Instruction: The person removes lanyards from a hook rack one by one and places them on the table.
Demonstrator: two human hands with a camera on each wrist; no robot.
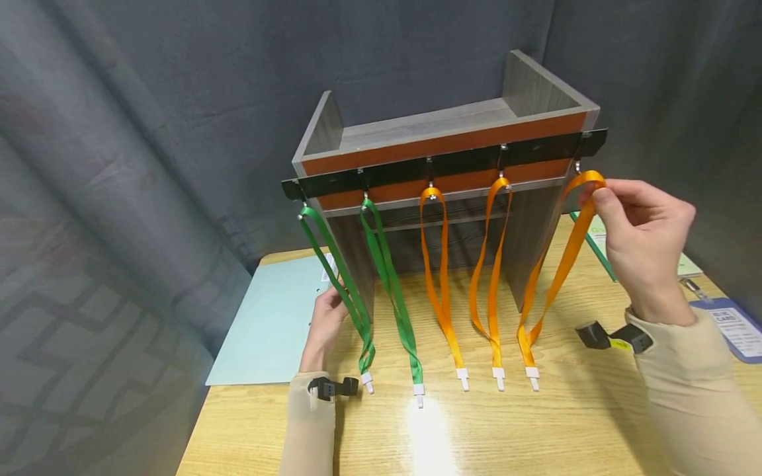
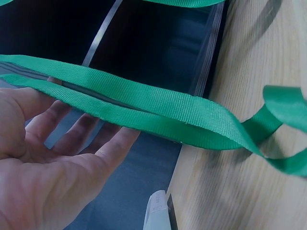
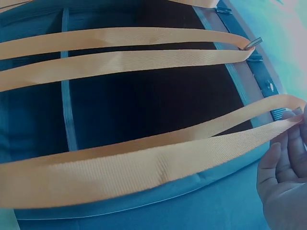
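Note:
My right hand [image 1: 645,231] pinches the top of the rightmost orange lanyard [image 1: 571,254] between thumb and fingers, right beside the end hook of a black rail [image 1: 464,162]. The strap forms a loop there and hangs down to a white clip [image 1: 532,378]. Low on the left, my left hand [image 1: 326,320] is behind the leftmost green lanyard [image 2: 144,112], its fingers loosely spread and partly covered by the strap. Another green lanyard [image 1: 402,311] and two orange lanyards [image 1: 444,251] hang from hooks between the hands.
The rail runs across the front of a grey wooden shelf unit [image 1: 428,125] on a wooden table [image 1: 464,436]. A light-blue folder [image 1: 262,330] lies at left. At right are a green-edged booklet [image 1: 598,248] and a blue card holder [image 1: 735,327]. Grey curtains surround the table.

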